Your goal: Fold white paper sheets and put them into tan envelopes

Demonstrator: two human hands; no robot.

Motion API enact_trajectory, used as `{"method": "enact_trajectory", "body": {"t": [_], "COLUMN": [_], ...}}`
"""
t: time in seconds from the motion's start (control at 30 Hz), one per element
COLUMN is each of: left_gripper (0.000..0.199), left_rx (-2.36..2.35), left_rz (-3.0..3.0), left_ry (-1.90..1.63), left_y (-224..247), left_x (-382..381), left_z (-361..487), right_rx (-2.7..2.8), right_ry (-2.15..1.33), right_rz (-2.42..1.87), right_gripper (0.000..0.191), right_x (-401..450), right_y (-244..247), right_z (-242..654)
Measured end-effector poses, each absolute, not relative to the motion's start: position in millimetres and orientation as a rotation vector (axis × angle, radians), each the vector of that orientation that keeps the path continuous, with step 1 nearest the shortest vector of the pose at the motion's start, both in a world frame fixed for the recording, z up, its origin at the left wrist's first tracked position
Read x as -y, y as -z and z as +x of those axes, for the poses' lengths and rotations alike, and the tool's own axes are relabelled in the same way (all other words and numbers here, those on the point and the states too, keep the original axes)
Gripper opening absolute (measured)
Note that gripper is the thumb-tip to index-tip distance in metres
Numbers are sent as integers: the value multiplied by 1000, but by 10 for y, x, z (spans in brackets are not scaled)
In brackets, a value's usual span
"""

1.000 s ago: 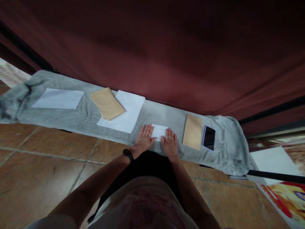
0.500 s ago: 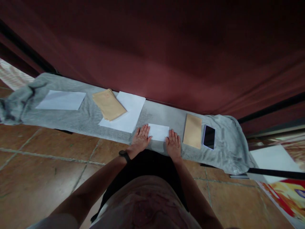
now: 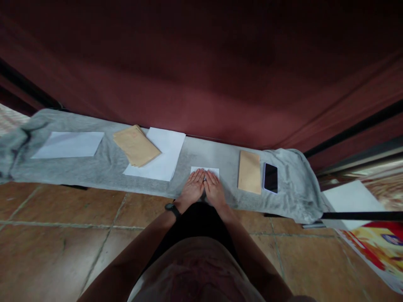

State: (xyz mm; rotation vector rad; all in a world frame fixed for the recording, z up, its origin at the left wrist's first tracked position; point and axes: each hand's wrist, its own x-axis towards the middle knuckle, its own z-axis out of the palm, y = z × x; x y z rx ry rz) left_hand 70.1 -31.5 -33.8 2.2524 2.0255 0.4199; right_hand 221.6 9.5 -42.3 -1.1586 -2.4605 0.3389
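A small white paper [image 3: 215, 171] lies just below the centre of the frame, mostly hidden under two hands. The left hand [image 3: 193, 187] and right hand [image 3: 214, 189] rest flat on it, palms down, fingers straight and slanting toward each other until the tips nearly meet; neither pinches anything. Right of centre lie a brown paper [image 3: 249, 172] and, just beside it, a phone [image 3: 270, 178]. Left of centre, a brown stack [image 3: 137, 145] partly overlaps large white paper [image 3: 166, 161]; farther left lies a white sheet [image 3: 67, 144]. Grey cloth [image 3: 217, 151] lies beneath everything, and dark red fabric [image 3: 201, 84] fills the upper frame
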Motion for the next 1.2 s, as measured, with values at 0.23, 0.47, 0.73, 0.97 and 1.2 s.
{"method": "enact_trajectory", "body": {"t": [0.23, 0.47, 0.73, 0.97, 1.2], "left_gripper": [58, 64, 66, 63, 60], "left_rx": [-2077, -2172, -2232, -2282, -2364], "left_rz": [2250, 2210, 2165, 2099, 2016], "left_ry": [-356, -383, -387, -450, -532], "left_y": [408, 412, 445, 448, 383], "left_x": [203, 177, 225, 288, 389], "left_z": [647, 539, 368, 292, 360], "right_rx": [2480, 2452, 2433, 2412, 2293], "right_ry": [-223, -133, -71, -75, -108], "right_rz": [-1266, -1312, -1408, -1492, -1560], "right_gripper": [52, 55, 55, 54, 54], "right_x": [-193, -304, -324, -271, -174], "right_y": [481, 507, 498, 499, 418], "right_z": [2197, 2299, 2480, 2589, 2594]}}
